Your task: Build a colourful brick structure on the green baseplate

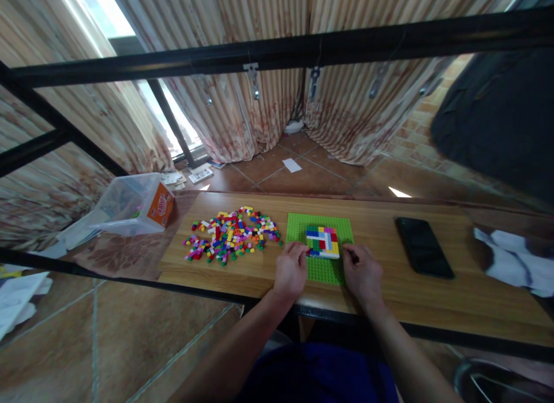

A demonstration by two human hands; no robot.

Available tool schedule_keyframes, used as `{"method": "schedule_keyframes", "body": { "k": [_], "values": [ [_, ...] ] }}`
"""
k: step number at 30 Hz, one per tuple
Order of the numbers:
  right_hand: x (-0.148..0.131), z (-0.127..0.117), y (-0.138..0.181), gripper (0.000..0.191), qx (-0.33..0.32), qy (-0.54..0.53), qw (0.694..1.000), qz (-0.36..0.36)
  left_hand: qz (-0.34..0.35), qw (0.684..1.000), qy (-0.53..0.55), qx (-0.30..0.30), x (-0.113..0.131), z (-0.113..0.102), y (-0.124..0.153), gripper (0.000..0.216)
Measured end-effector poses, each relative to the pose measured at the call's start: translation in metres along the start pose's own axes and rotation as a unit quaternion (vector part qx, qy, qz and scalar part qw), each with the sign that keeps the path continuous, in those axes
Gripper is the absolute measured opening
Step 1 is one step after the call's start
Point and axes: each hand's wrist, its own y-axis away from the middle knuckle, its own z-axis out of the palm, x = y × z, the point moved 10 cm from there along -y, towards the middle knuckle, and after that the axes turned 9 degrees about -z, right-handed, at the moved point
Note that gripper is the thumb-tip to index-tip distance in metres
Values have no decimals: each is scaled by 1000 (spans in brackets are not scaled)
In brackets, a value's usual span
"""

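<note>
A green studded baseplate lies on the wooden board in front of me. On it sits a square, multicoloured block of toy bricks, with white, blue, red, yellow and green pieces. My left hand is closed in a pinch at the block's near left corner; whatever its fingertips hold is too small to make out. Over the plate's right edge, my right hand has its fingers curled together, a little apart from the block. Its fingers hide whatever may be between them. Left of the plate spreads a pile of loose toy bricks.
A clear plastic tub with an orange label stands left of the pile. On the right lie a black phone and crumpled white paper. A black metal bar crosses beyond the board, before striped curtains.
</note>
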Motion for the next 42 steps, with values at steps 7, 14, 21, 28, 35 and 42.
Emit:
{"method": "schedule_keyframes", "body": {
  "k": [7,14,21,28,35,42],
  "values": [
    [1,0,0,28,-5,4,1000,1,-30,1000,-5,2,-7,4,2,22],
    [2,0,1,26,-5,2,1000,3,-59,998,-4,-20,-13,9,0,22],
    [-1,-1,0,26,-2,1,1000,0,-59,997,-32,-37,-14,12,-2,23],
    [-1,0,0,27,-7,-6,1000,3,-59,996,11,-70,-20,8,-2,37],
    [0,-1,0,27,-5,-5,1000,3,-137,985,8,-109,-29,9,-20,26],
    [1,1,0,28,-11,-5,1000,10,-161,981,-19,-110,-32,17,-29,23]
  ]
}}
